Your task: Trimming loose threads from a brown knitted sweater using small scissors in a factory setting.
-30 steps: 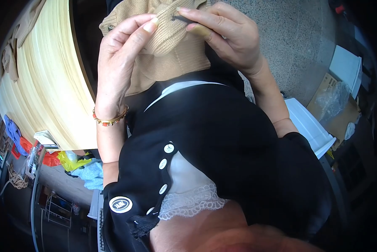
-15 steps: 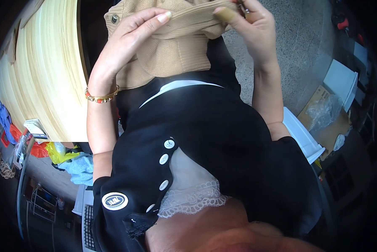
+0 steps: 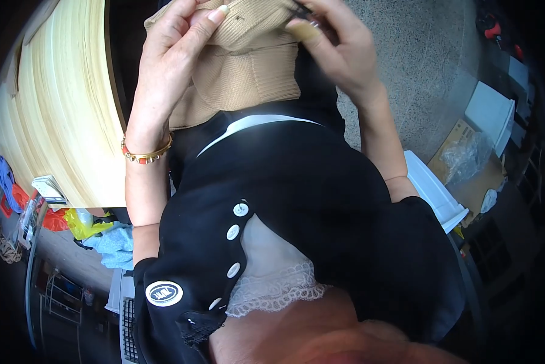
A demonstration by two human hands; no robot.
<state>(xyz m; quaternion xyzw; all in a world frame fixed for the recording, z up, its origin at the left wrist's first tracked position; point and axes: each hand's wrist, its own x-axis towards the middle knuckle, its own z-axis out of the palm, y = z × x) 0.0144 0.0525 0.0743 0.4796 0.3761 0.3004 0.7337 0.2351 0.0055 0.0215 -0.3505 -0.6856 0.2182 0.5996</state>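
Note:
A tan knitted garment with ribbed bands lies over my lap, its upper part bunched and lifted. My left hand pinches a fold of it between thumb and fingers. A small dark mark shows on the knit beside that thumb. Close to the same fold, my right hand is closed round a small dark pointed tool, possibly thread snips, mostly hidden by the fingers. A yellowish covering wraps the right thumb, and the tool's tip is blurred against the knit.
To my left stands a pale wood-grain table. Below its edge are a yellow plastic bag and light blue cloth. At right, a white plastic bin and flattened cardboard with clear plastic wrap lie on the speckled floor.
Both hands have shifted; the right came left and down, closer to the left. The band stretched between them has slackened into a bunched fold, and the dark tool tip now shows at the knit.

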